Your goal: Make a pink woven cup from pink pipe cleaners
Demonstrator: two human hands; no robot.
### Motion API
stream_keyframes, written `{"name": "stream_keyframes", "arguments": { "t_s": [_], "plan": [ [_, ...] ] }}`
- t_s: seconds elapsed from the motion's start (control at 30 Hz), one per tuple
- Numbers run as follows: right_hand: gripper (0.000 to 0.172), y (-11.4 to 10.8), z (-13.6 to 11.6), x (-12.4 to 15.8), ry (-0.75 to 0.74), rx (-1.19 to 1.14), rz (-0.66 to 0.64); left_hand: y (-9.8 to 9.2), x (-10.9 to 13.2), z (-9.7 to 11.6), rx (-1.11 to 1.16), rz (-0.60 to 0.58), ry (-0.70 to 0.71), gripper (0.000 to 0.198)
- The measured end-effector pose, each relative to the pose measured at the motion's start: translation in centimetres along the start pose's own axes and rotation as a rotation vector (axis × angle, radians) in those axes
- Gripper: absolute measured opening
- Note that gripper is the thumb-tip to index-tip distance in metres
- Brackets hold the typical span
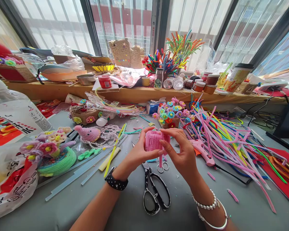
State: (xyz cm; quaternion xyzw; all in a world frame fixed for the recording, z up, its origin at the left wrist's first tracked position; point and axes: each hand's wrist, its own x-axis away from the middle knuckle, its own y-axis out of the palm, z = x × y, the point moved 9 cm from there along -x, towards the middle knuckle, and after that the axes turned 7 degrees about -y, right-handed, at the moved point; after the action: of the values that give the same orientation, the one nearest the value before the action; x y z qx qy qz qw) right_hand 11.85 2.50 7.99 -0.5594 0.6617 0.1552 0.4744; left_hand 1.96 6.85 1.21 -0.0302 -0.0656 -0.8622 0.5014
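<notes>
A small pink bundle of coiled pipe cleaners [152, 141] is held up in front of me between both hands. My left hand [140, 150] grips its left side, thumb below and fingers over the top. On the other side, my right hand [177, 146] pinches its right edge with thumb and fingertips. One pink strand hangs down from the bundle. Black-handled scissors [156, 192] lie on the table right below my hands. Behind them are smaller scissors with light ring handles [162, 167]. To the right rests a pink glue gun [203, 152] with a black cord.
Loose pink, yellow and blue pipe cleaners [226, 138] heap up at the right. A basket of flowers [172, 122] stands behind my hands. Clear glue sticks [74, 178], a pink figure [89, 133] with pearl strings and a green flower piece [59, 163] lie left.
</notes>
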Motion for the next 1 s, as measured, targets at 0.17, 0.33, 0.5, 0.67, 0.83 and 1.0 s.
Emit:
{"name": "stream_keyframes", "arguments": {
  "t_s": [0.17,0.33,0.5,0.67,0.83,1.0],
  "plan": [
    [0.026,-0.17,-0.01,-0.04,-0.001,0.012,-0.002,-0.16,0.06,0.10,0.003,0.018,0.019,0.075],
    [0.025,-0.29,-0.05,-0.01,0.006,0.009,0.016,-0.24,0.03,0.08,0.014,0.023,0.033,0.075],
    [0.025,0.01,-0.16,-0.09,-0.007,0.002,0.010,-0.14,-0.05,-0.03,-0.005,0.014,0.027,0.076],
    [0.025,0.01,-0.06,-0.11,-0.008,0.010,0.012,-0.02,0.10,0.28,-0.039,0.012,0.024,0.076],
    [0.025,-0.16,0.03,-0.05,-0.005,0.038,0.000,0.12,0.04,0.31,-0.038,0.001,0.010,0.076],
    [0.029,-0.37,-0.19,-0.13,-0.025,0.092,0.014,-0.36,-0.17,-0.07,-0.025,0.045,0.025,0.069]
  ]
}}
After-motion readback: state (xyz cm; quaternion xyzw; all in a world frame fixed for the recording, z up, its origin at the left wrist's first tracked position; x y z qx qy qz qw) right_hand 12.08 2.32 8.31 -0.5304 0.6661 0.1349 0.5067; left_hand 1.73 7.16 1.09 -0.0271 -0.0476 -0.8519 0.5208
